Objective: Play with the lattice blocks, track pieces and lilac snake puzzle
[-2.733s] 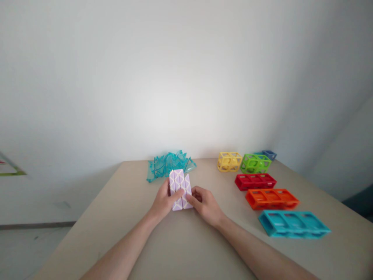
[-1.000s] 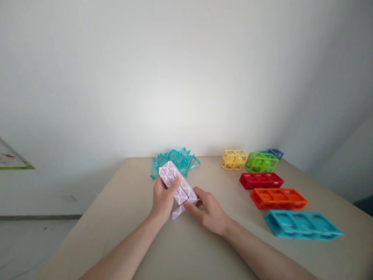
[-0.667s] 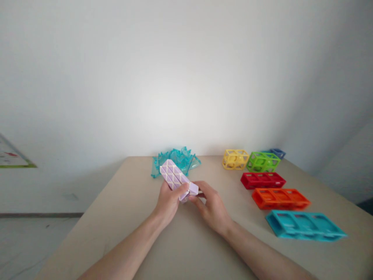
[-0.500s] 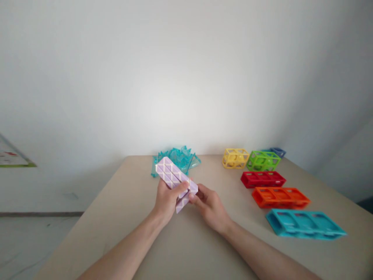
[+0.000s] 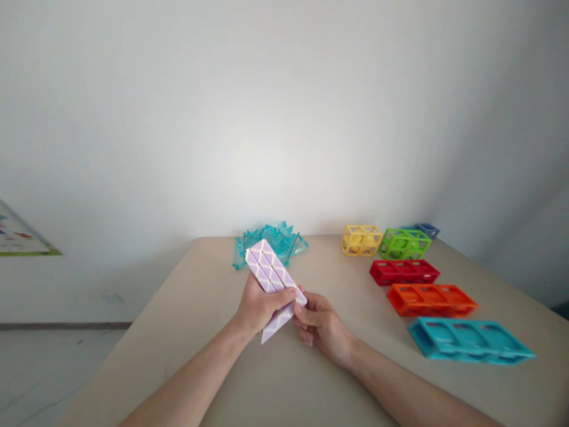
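A lilac snake puzzle [image 5: 268, 265] with pale triangle edging is held above the table, folded into side-by-side rows with one short end sticking out toward me. My left hand [image 5: 262, 305] wraps it from the left, thumb pressed across its face. At its lower right corner, my right hand [image 5: 320, 325] pinches the puzzle between thumb and index finger, the other fingers curled below. The left fingers behind the puzzle are hidden.
Translucent teal pieces [image 5: 278, 243] lie heaped at the table's [image 5: 186, 296] back. Along the right stand yellow [image 5: 361, 240], green [image 5: 404, 244], red [image 5: 404, 272], orange [image 5: 431, 300] and turquoise [image 5: 471, 340] openwork blocks, with a dark blue one [image 5: 427, 230] behind. A wall rises behind.
The puzzle has turned a little, and its rows now lie closer together. Its protruding end reaches further toward me. My right hand has shifted slightly down.
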Available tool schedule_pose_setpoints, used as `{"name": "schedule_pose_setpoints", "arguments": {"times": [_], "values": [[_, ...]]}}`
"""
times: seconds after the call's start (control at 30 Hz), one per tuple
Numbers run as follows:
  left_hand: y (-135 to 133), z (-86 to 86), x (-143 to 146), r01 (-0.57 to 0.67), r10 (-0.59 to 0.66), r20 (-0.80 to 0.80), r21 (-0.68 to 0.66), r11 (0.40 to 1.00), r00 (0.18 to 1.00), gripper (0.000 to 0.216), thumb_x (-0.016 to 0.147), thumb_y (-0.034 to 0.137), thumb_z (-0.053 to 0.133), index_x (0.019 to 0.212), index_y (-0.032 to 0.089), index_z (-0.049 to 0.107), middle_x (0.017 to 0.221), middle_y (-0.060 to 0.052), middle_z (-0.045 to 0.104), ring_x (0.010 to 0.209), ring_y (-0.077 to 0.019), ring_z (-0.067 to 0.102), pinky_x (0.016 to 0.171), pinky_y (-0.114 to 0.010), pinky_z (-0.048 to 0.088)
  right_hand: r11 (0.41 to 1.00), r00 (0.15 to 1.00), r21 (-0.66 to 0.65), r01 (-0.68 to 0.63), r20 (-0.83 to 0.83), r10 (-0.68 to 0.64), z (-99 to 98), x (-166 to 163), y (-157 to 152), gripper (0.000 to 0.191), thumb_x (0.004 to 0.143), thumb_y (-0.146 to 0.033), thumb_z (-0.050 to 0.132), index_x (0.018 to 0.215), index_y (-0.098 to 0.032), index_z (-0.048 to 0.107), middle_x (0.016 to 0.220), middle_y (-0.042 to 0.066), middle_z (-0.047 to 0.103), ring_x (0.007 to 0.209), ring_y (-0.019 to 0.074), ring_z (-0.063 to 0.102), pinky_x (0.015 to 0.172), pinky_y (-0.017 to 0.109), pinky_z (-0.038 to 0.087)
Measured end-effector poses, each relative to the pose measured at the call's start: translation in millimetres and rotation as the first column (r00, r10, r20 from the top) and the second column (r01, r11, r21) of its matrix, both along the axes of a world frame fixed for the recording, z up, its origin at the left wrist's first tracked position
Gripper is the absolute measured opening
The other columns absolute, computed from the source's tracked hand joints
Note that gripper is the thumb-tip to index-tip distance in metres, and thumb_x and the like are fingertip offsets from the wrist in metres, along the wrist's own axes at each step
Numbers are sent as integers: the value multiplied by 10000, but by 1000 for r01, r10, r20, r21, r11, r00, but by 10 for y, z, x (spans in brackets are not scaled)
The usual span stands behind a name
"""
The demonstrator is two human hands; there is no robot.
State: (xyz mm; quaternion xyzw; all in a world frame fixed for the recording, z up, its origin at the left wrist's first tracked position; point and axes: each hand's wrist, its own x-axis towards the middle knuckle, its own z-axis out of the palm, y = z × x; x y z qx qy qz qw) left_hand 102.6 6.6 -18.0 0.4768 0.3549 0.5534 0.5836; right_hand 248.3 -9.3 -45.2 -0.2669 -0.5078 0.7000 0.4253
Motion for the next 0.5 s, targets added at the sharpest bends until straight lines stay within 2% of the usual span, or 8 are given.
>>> {"name": "schedule_pose_setpoints", "arguments": {"times": [0.17,0.37,0.43,0.5], "values": [[7,7,-7,-20,20,23,13,1000,1000,289,610,245,828,802,130,646,784,-72,715,748,-259,709,665,-354,568,995,995,-98,-14,-103,4,0,-44,-33,421,761,-507,705,716,-186,436,551,-96,306,410,34,240,378,182,213],[31,-7,32,-46,46,126,-5,999,991,337,598,237,837,859,115,662,841,-97,729,820,-281,709,735,-388,567,997,995,-76,22,-99,-30,46,-33,-48,412,786,-508,685,702,-175,457,517,-108,260,397,32,215,371,181,191],[31,0,39,-35,40,165,-36,999,986,342,594,229,839,855,117,648,840,-94,730,830,-278,709,735,-382,565,989,989,-149,-7,-150,-16,76,-23,-59,410,786,-482,688,673,-178,436,516,-108,229,402,34,203,376,183,182],[23,18,41,-22,37,210,-72,997,977,386,577,226,845,883,125,631,815,-74,728,800,-260,712,713,-360,561,955,967,-272,-119,-250,49,114,-4,-71,416,785,-471,674,651,-184,404,522,-105,205,406,35,183,377,184,161]]}}
